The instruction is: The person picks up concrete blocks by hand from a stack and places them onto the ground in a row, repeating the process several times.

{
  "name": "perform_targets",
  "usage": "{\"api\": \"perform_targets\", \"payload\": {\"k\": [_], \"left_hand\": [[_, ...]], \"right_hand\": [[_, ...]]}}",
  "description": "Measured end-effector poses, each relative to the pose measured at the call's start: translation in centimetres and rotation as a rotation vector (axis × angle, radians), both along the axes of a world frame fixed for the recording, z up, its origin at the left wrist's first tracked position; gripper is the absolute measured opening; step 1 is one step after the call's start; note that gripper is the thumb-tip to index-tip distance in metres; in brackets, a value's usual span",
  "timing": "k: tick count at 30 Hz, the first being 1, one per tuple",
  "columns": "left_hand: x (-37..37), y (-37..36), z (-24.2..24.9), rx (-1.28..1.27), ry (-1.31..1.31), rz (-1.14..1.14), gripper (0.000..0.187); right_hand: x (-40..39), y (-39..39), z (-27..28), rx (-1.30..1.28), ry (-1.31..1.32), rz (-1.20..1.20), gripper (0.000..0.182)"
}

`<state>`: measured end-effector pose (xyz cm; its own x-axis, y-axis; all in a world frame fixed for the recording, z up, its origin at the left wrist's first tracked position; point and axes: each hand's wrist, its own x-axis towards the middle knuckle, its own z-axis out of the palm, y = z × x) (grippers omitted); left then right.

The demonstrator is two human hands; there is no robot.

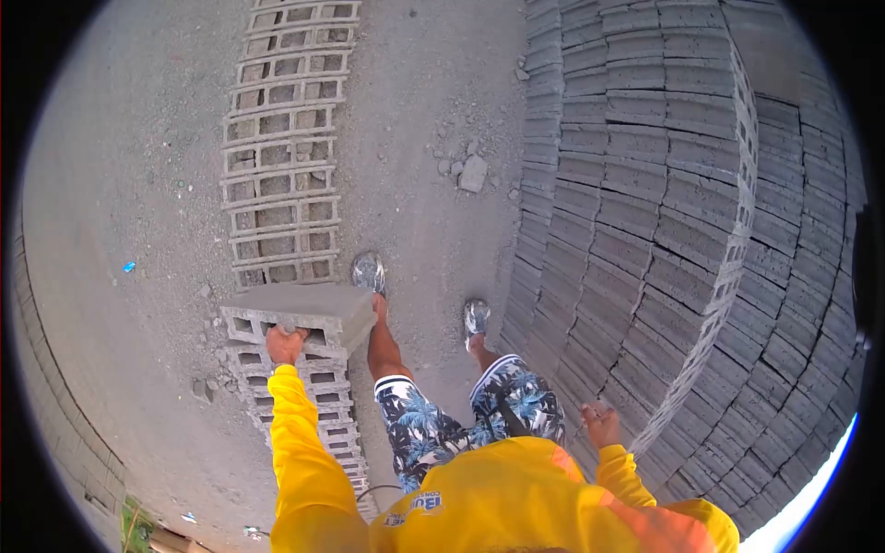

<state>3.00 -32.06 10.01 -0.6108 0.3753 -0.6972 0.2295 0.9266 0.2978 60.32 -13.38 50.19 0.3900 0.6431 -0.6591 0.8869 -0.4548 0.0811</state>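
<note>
My left hand (pixel 285 345) is closed on the edge of a grey hollow concrete block (pixel 309 304), its fingers hooked into one of the holes. This block sits slightly tilted at the top end of a stack of similar hollow blocks (pixel 327 398) that runs down beside my left leg. My right hand (pixel 601 424) hangs at my right side, near the large block pile, with its fingers curled. Whether it holds anything is too small to make out.
A row of hollow blocks (pixel 281 166) lies on the ground ahead. The tall block pile (pixel 636 230) fills the right side. A broken chunk (pixel 473 173) and rubble lie between them. My feet stand on the dusty ground (pixel 419 221) between stack and pile.
</note>
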Motion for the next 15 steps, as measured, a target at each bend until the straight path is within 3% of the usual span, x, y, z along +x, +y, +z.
{"api": "perform_targets", "payload": {"k": [1,3,4,5,6,8,12,15], "left_hand": [[0.8,1.4,2.7,0.131,-0.171,0.150,0.044],[3.1,5.0,7.7,0.213,-0.251,0.207,0.044],[4.1,8.7,12.5,0.153,-0.220,0.175,0.043],[5.6,8.9,11.7,0.300,-0.232,0.194,0.039],[7.1,11.3,14.2,0.364,-0.262,0.279,0.036],[9.5,17.8,21.6,0.342,-0.287,0.238,0.029],[15.2,28.2,29.8,0.491,-0.369,0.364,0.034],[17.9,35.7,34.8,0.459,-0.364,0.392,0.025]], "right_hand": [[0.3,-0.4,0.5,0.064,-0.007,0.051,0.027],[0.0,0.5,1.0,0.195,0.004,0.158,0.025],[-0.6,1.5,1.4,0.249,0.024,0.214,0.024],[-1.2,2.7,1.8,0.298,0.044,0.270,0.023],[-2.0,4.4,2.5,0.369,0.097,0.265,0.022],[-3.6,8.8,4.5,0.491,0.210,0.251,0.020],[-5.1,20.4,9.6,0.862,0.353,0.265,0.008],[-3.4,30.0,11.8,1.107,0.389,0.283,0.007]]}}
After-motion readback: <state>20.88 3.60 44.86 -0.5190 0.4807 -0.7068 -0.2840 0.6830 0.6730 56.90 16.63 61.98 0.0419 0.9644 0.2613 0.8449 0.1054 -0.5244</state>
